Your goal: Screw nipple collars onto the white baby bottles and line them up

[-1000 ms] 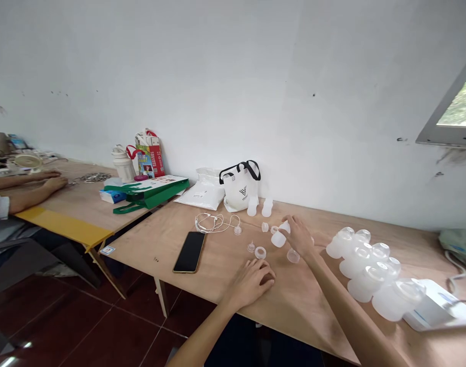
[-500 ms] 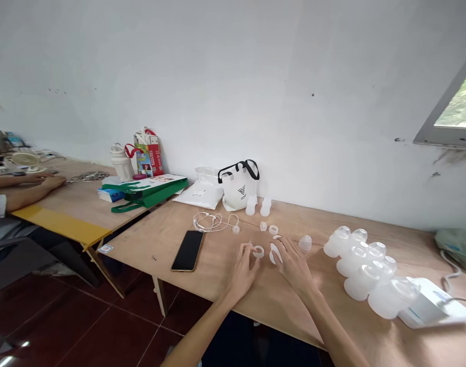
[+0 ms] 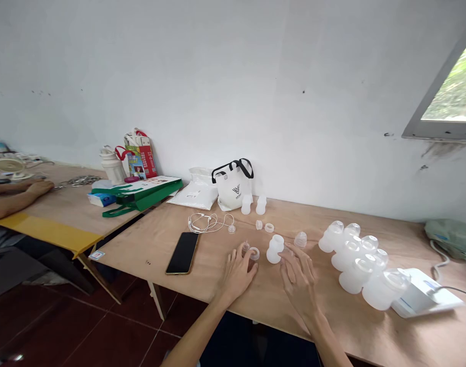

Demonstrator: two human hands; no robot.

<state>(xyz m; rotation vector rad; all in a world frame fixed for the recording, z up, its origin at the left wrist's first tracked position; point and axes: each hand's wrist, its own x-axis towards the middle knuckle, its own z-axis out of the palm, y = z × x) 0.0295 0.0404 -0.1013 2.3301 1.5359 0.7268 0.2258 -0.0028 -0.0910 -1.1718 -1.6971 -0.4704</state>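
A small frosted white baby bottle stands upright on the table between my hands. Just to its right is my right hand, fingers apart and curved; whether a fingertip still touches the bottle, I cannot tell. My left hand rests low over the table with fingers spread. Its fingertips are at a clear bottle nipple and a translucent screw ring, partly covering them. Beyond my right hand sits a clear dome cap. Farther back lie another ring and a small clear piece.
Several capped bottles stand at right by a white box with a cable. Two open bottles stand before a white bag. A phone and white earphones lie left. A co-worker's hand rests on the neighbouring table.
The bottle, earlier largely covered by my right hand, now stands upright in plain sight. My right hand has drawn back to its right. My left hand stays by the ring. The view has shifted slightly.
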